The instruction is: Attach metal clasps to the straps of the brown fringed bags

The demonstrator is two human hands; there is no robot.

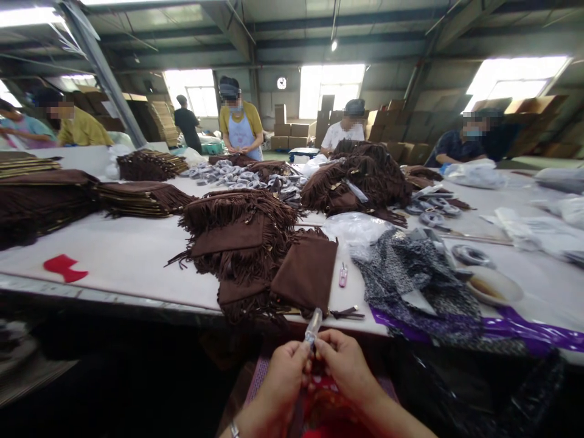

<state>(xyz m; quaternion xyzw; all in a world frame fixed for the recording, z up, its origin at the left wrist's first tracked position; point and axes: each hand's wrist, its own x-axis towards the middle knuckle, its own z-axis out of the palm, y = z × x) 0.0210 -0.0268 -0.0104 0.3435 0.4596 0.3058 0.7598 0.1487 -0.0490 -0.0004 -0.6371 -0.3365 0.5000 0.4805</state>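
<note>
My left hand [290, 371] and my right hand [342, 362] are together in front of the table edge, fingers pinched around a small piece wrapped in clear plastic [312, 325]. The lower part of what they hold is hidden by the fingers. Just beyond lies a flat brown pouch [305, 272] on the white table [150, 255], beside a pile of brown fringed bags [237, 228]. A small pink tool [343, 275] rests right of the pouch.
A red scrap [66, 267] lies at left, near stacked brown bags [141, 198]. Grey rings [246, 176] and a fringed heap [360, 176] are farther back. Speckled cloth [420, 280] and a bowl [495, 286] are at right. Several people work behind the table.
</note>
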